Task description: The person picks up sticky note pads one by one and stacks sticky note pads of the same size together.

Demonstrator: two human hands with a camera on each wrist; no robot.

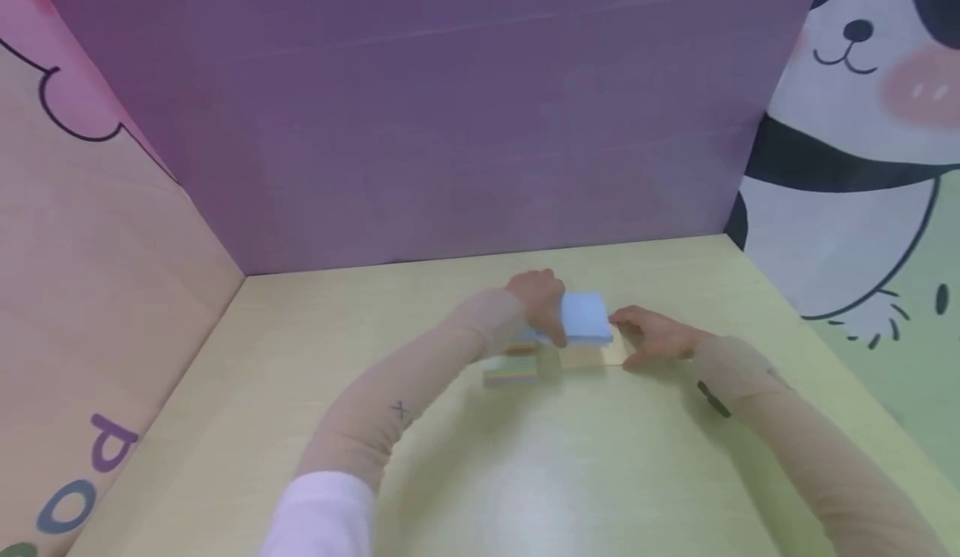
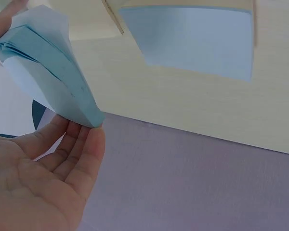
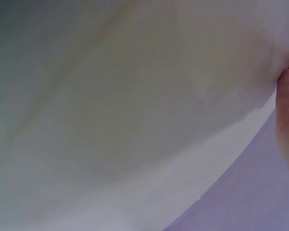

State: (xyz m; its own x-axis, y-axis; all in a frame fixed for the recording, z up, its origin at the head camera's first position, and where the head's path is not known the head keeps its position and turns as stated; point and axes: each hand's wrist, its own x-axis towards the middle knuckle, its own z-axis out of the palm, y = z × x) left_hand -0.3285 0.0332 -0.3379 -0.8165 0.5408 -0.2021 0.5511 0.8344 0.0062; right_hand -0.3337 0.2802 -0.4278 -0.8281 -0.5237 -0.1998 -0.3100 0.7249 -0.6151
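Note:
My left hand [image 1: 538, 300] grips a light blue pad of paper [image 1: 587, 317] at its left edge, thumb on the near side. In the left wrist view some of the pad's sheets [image 2: 43, 62] are fanned apart. My right hand [image 1: 663, 338] is at the pad's right side, fingers reaching to its edge and thumb lower down, beside a cream paper pad [image 1: 581, 358] underneath. Another blue pad [image 2: 197, 41] lies to the left of these, mostly hidden by my left hand and forearm in the head view.
A small stack with multicoloured edges [image 1: 510, 372] lies nearer to me, left of the cream pad. A dark oblong thing [image 1: 713, 398] shows beside my right forearm. A purple wall [image 1: 450, 123] bounds the table [image 1: 525, 474] at the back, with printed panels at both sides.

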